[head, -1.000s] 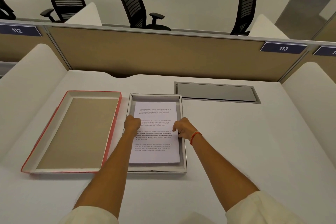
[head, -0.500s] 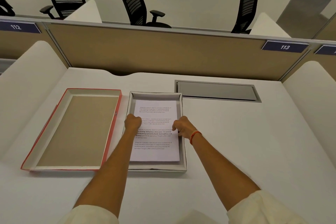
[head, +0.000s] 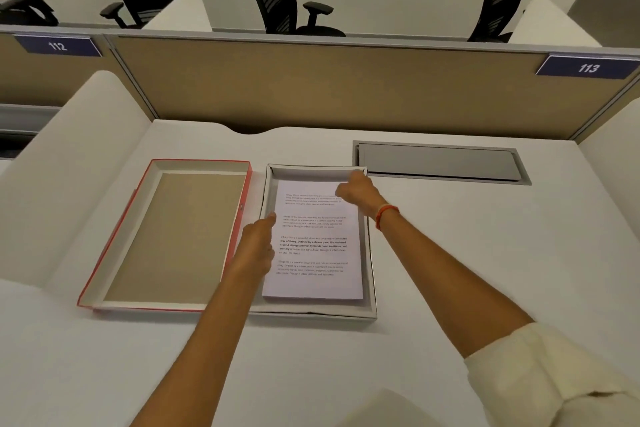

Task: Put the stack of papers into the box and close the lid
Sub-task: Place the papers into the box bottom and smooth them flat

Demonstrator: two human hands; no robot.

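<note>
The stack of papers [head: 313, 282], white sheets with printed text, lies flat inside the shallow white box [head: 371, 263] at the middle of the desk. The box's red-edged lid [head: 173, 236] lies upside down right beside it on the left, touching it. My left hand [head: 258, 241] rests at the stack's left edge, one fingertip against the paper and the other fingers curled. My right hand [head: 356, 189], with an orange band on its wrist, sits curled over the stack's far right corner, next to the box's back wall. Neither hand lifts the paper.
A grey cable hatch [head: 438, 163] is set into the desk behind and right of the box. White side dividers [head: 79, 156] flank the desk, and a tan partition [head: 329, 87] closes the back. Office chairs stand beyond it.
My right hand has slid from the middle of the stack's right edge to its far right corner. My left hand has shifted slightly outward along the left edge. The papers stay in the box.
</note>
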